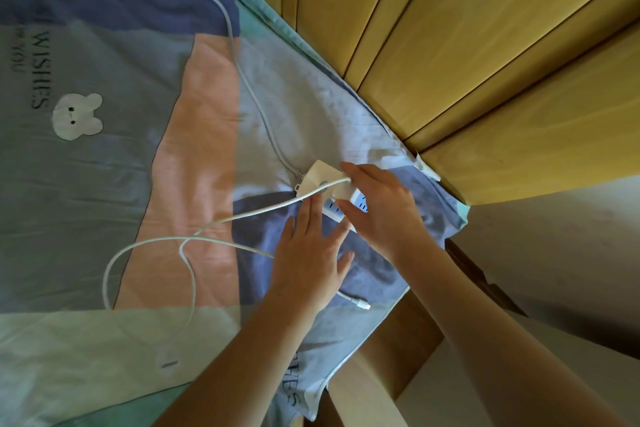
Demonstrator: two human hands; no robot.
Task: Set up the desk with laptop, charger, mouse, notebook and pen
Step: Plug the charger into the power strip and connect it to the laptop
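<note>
A white power strip (317, 177) lies on the bedsheet (104, 166) near the bed's right edge. My right hand (384, 215) covers a white charger block (344, 189) that sits on the strip, fingers wrapped over it. A thin white charger cable (149, 246) runs from the block, loops across the pink and blue patches, and ends in a plug (360, 303) near my left wrist. My left hand (311, 250) rests flat with fingers spread, its fingertips on the strip and over the cable. No laptop, mouse, notebook or pen is in sight.
The strip's thicker grey cord (239, 69) trails up the bed to the top left. A yellow padded headboard (467, 55) borders the bed on the right. A wooden bedside surface (398, 340) and pale wall (554, 253) lie lower right.
</note>
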